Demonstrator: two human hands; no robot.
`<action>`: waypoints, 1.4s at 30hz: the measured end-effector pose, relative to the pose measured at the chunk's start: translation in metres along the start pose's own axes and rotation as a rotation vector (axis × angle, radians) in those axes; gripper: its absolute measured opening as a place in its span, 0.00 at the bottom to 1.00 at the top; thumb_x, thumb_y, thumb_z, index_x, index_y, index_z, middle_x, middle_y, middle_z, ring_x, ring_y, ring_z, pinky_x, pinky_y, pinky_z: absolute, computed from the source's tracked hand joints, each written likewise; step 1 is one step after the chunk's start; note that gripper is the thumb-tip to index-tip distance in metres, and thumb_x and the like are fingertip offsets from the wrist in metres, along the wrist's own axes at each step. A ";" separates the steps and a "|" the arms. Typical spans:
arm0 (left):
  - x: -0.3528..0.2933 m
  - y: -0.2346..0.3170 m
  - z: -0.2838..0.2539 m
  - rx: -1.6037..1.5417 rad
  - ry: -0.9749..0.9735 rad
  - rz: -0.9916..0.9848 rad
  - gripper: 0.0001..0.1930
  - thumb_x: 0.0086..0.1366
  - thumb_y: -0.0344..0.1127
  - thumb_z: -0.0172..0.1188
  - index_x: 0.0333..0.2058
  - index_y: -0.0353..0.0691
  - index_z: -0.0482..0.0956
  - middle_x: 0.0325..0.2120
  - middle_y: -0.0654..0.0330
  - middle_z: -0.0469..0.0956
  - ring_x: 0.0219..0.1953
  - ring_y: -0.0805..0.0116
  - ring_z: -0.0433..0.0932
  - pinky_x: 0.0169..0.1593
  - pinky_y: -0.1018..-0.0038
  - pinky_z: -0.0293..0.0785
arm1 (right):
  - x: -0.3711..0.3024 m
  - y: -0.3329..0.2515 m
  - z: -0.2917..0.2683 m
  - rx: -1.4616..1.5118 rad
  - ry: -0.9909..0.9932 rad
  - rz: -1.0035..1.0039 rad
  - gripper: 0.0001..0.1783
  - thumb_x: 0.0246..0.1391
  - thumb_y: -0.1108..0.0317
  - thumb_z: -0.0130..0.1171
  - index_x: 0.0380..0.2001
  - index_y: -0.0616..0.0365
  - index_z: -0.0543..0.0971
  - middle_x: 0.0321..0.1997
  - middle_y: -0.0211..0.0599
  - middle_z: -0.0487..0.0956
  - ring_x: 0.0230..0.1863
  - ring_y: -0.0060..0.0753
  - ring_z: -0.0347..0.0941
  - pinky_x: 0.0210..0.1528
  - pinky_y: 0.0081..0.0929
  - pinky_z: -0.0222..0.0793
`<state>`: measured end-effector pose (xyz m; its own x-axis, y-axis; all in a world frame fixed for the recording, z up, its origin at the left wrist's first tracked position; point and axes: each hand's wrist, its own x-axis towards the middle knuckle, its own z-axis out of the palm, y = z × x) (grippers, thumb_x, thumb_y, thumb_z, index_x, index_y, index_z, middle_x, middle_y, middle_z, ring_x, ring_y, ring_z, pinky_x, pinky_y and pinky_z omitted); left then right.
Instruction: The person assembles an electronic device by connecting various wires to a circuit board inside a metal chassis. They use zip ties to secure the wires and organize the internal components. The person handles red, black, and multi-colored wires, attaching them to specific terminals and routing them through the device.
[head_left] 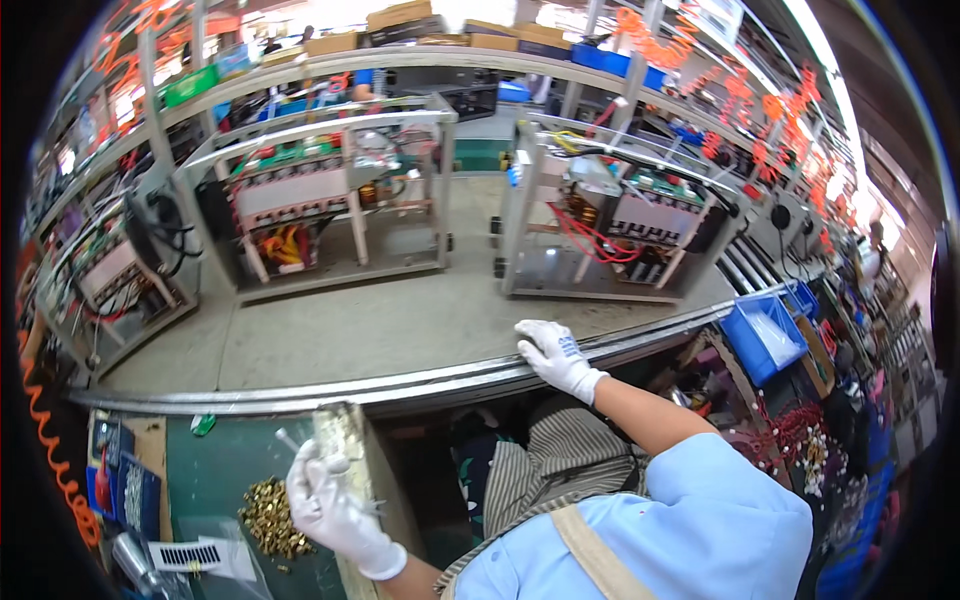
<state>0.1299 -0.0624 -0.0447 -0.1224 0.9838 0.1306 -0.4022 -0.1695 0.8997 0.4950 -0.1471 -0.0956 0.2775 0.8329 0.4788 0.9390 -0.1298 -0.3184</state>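
Observation:
My left hand (335,507), in a white glove, is raised over the green work surface at the lower left. Its fingers are bent together, and a small pale stick-like piece (288,438) pokes out beyond the fingertips, too blurred to name. Beside that hand lies a pile of small brass-coloured metal parts (272,518). My right hand (556,357), also gloved in white, rests on the metal edge rail (450,378) of the long bench, fingers stretched out and holding nothing. Just beyond it stands an open metal-framed unit (615,220) with red wires and circuit boards inside.
Two similar open units, one at centre left (330,210) and one at far left (115,280), stand on the bench (300,340). A blue bin (765,340) with clear bags is at right, near bundled red wires (790,435). An orange coiled hose (50,440) hangs at left.

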 end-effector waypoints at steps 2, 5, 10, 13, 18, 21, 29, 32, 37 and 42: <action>0.000 -0.002 0.005 0.038 0.016 0.101 0.14 0.68 0.32 0.51 0.47 0.28 0.74 0.26 0.60 0.76 0.27 0.80 0.69 0.32 0.85 0.64 | 0.003 0.007 0.009 0.068 0.002 -0.017 0.16 0.55 0.60 0.55 0.43 0.57 0.77 0.48 0.45 0.78 0.50 0.49 0.72 0.54 0.43 0.65; 0.005 -0.015 -0.002 0.131 0.039 0.111 0.14 0.69 0.36 0.53 0.47 0.32 0.75 0.26 0.65 0.76 0.18 0.88 0.58 0.22 0.87 0.49 | 0.011 0.014 0.012 0.081 0.056 -0.069 0.16 0.54 0.59 0.56 0.42 0.56 0.78 0.45 0.43 0.79 0.46 0.48 0.74 0.51 0.41 0.67; 0.004 -0.016 0.013 0.158 -0.080 0.112 0.14 0.68 0.36 0.53 0.45 0.31 0.76 0.24 0.66 0.73 0.19 0.86 0.59 0.24 0.88 0.50 | 0.012 0.011 -0.005 0.123 0.030 -0.031 0.17 0.52 0.57 0.56 0.39 0.57 0.79 0.44 0.41 0.80 0.47 0.46 0.75 0.51 0.41 0.67; 0.005 -0.017 0.021 0.196 -0.151 0.064 0.14 0.69 0.36 0.52 0.44 0.31 0.76 0.26 0.65 0.73 0.24 0.82 0.63 0.29 0.85 0.56 | 0.012 0.017 -0.009 0.194 0.055 -0.021 0.17 0.52 0.57 0.57 0.40 0.56 0.79 0.43 0.39 0.80 0.46 0.45 0.75 0.51 0.41 0.67; 0.009 -0.040 0.020 0.572 -0.188 0.121 0.14 0.71 0.38 0.50 0.41 0.33 0.77 0.21 0.69 0.72 0.16 0.86 0.56 0.20 0.85 0.47 | 0.008 0.032 -0.008 0.426 0.057 -0.032 0.16 0.52 0.57 0.57 0.38 0.55 0.80 0.43 0.37 0.81 0.46 0.43 0.75 0.51 0.39 0.67; -0.013 -0.035 0.070 0.692 -0.232 -0.024 0.15 0.70 0.40 0.52 0.42 0.32 0.78 0.21 0.67 0.74 0.15 0.87 0.58 0.18 0.85 0.49 | 0.004 0.040 -0.004 0.625 0.033 0.011 0.14 0.52 0.58 0.58 0.37 0.53 0.81 0.44 0.35 0.80 0.46 0.43 0.74 0.52 0.38 0.67; -0.061 -0.080 0.242 1.029 -0.611 -0.293 0.12 0.66 0.36 0.57 0.40 0.33 0.80 0.25 0.61 0.81 0.16 0.85 0.63 0.18 0.85 0.56 | 0.001 0.085 -0.039 1.094 0.038 0.155 0.24 0.55 0.58 0.58 0.54 0.54 0.73 0.50 0.48 0.76 0.50 0.45 0.74 0.56 0.37 0.66; -0.080 -0.101 0.292 0.931 -0.704 -0.422 0.06 0.64 0.29 0.57 0.35 0.32 0.80 0.25 0.60 0.81 0.24 0.80 0.73 0.27 0.84 0.66 | 0.005 0.113 -0.043 1.022 0.058 0.092 0.17 0.54 0.64 0.59 0.46 0.57 0.78 0.39 0.43 0.80 0.41 0.45 0.76 0.44 0.35 0.71; -0.071 -0.142 0.289 1.111 -0.833 -0.377 0.09 0.63 0.35 0.59 0.34 0.33 0.80 0.23 0.58 0.80 0.28 0.76 0.75 0.33 0.75 0.71 | 0.000 0.136 -0.038 1.087 0.082 0.147 0.12 0.52 0.68 0.61 0.41 0.58 0.80 0.36 0.45 0.81 0.36 0.46 0.78 0.37 0.38 0.72; -0.066 -0.128 0.308 1.326 -0.967 -0.217 0.09 0.63 0.34 0.58 0.36 0.34 0.79 0.24 0.54 0.80 0.27 0.69 0.76 0.34 0.72 0.72 | 0.008 0.129 -0.061 1.037 0.038 0.188 0.19 0.50 0.65 0.64 0.45 0.60 0.78 0.37 0.46 0.78 0.35 0.43 0.76 0.39 0.38 0.71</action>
<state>0.4687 -0.0878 -0.0405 0.6064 0.7367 -0.2992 0.7308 -0.3681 0.5748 0.6309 -0.1899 -0.0834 0.4235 0.8276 0.3684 0.2520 0.2830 -0.9254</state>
